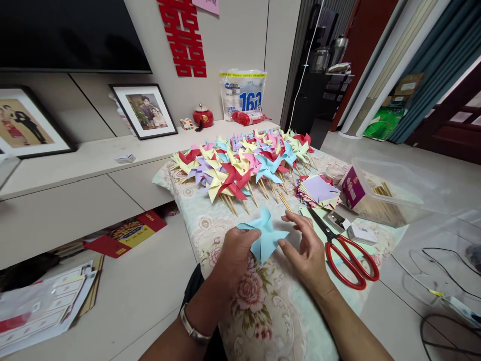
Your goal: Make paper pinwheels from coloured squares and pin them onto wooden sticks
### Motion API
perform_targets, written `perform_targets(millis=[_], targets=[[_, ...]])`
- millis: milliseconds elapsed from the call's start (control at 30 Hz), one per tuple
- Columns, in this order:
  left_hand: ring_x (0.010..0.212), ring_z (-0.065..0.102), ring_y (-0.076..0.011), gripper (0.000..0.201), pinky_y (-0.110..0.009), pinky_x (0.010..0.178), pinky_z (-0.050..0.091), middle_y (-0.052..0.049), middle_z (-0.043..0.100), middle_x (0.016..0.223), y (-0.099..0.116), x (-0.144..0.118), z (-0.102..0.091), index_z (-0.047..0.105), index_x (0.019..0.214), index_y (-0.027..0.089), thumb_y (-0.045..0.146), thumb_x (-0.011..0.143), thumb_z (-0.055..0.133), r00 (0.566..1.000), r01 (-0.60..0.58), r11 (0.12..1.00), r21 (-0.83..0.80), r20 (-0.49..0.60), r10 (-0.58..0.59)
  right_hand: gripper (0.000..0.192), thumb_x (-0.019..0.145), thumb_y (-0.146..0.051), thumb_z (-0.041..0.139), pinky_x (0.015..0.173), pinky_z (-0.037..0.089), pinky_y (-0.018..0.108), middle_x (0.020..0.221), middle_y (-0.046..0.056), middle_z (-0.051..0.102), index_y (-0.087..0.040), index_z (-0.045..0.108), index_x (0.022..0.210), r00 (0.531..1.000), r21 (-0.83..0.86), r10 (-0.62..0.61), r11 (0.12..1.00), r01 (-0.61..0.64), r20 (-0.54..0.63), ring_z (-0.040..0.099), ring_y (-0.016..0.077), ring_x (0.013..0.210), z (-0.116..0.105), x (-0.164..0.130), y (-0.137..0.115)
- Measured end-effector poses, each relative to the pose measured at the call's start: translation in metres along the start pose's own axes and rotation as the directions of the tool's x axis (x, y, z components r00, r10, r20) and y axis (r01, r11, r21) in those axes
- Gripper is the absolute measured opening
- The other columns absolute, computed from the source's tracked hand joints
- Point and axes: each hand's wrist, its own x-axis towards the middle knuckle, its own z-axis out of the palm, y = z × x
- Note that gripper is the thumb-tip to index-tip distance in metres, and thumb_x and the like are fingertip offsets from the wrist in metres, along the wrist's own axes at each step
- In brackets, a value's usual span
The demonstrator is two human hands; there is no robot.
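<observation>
Head view, looking down: light-blue folded paper pinwheel held just above the near part of a counter covered in a floral cloth. Left hand pinching the pinwheel's left blade between thumb and fingers; right hand touching its right edge, fingers spread and half released, not clenched. Silver bracelet on the left wrist.

Far on the counter, a dense heap of finished paper pinwheels on wooden sticks, in yellow, red, pink, blue and lilac. Right of the blue pinwheel, red-handled scissors lying flat, blades pointing far-left. Beyond them, a stack of cut coloured paper squares, lilac on top. Further right, a clear plastic box of wooden sticks, with a purple carton leaning at its left wall.

Step in hand, by the look of it: blades already folded to the centre, no stick fitted yet. Next move probably calls for keeping the centre pressed so the blades do not spring apart, while freeing the right hand to fetch a stick from the box on the right.
</observation>
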Motion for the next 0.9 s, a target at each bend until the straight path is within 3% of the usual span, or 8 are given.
perform_targets(millis=[100, 267, 433, 667, 900], targets=[[0.047, 0.045, -0.0133, 0.011, -0.027, 0.050, 0.041, 0.002, 0.053, 0.052, 0.004, 0.005, -0.005, 0.057, 0.055, 0.022, 0.025, 0.062, 0.064, 1.000, 0.016, 1.000, -0.019, -0.021, -0.017, 0.033, 0.082, -0.013, 0.063, 0.097, 0.040, 0.050, 0.114, 0.009, 0.060, -0.024, 0.062, 0.113, 0.972, -0.177, -0.223, 0.956, 0.234, 0.080, 0.051, 0.0290, 0.111, 0.001, 0.000, -0.004], [0.043, 0.030, -0.0099, 0.024, -0.025, 0.043, 0.030, 0.006, 0.036, 0.044, 0.006, 0.007, -0.003, 0.041, 0.046, 0.024, 0.024, 0.059, 0.061, 0.998, 0.021, 1.000, -0.023, -0.057, -0.022, 0.024, 0.080, -0.007, 0.058, 0.095, 0.039, 0.053, 0.113, 0.010, 0.055, -0.021, 0.062, 0.098, 0.921, -0.245, -0.275, 0.907, 0.344, 0.276, 0.047, 0.0303, 0.110, 0.006, -0.002, -0.006], [0.045, 0.032, -0.0091, 0.018, -0.024, 0.045, 0.030, 0.007, 0.039, 0.049, 0.004, 0.005, -0.002, 0.045, 0.050, 0.022, 0.023, 0.058, 0.062, 1.000, 0.017, 0.999, -0.034, -0.015, -0.018, 0.014, 0.085, -0.010, 0.058, 0.091, 0.039, 0.052, 0.108, 0.009, 0.056, -0.020, 0.063, 0.092, 0.921, -0.242, -0.254, 0.913, 0.329, 0.296, 0.047, 0.0293, 0.106, 0.006, -0.003, -0.009], [0.049, 0.043, -0.0104, 0.007, -0.024, 0.051, 0.038, 0.006, 0.049, 0.053, -0.005, 0.000, 0.000, 0.056, 0.060, 0.019, 0.021, 0.061, 0.063, 1.000, -0.007, 1.000, -0.011, 0.027, 0.007, 0.010, 0.085, -0.011, 0.058, 0.088, 0.038, 0.050, 0.097, 0.007, 0.056, -0.019, 0.061, 0.082, 0.950, -0.212, -0.218, 0.940, 0.266, 0.222, 0.047, 0.0272, 0.099, 0.005, 0.000, -0.013], [0.048, 0.045, -0.0108, 0.012, -0.023, 0.048, 0.035, 0.005, 0.054, 0.053, -0.011, 0.001, 0.001, 0.059, 0.065, 0.018, 0.025, 0.060, 0.067, 0.998, 0.024, 0.988, 0.151, -0.060, -0.016, 0.011, 0.082, -0.011, 0.058, 0.094, 0.037, 0.052, 0.116, 0.010, 0.056, -0.020, 0.061, 0.076, 0.981, -0.251, -0.118, 0.956, 0.155, 0.156, 0.043, 0.0310, 0.111, 0.006, 0.000, -0.011]])
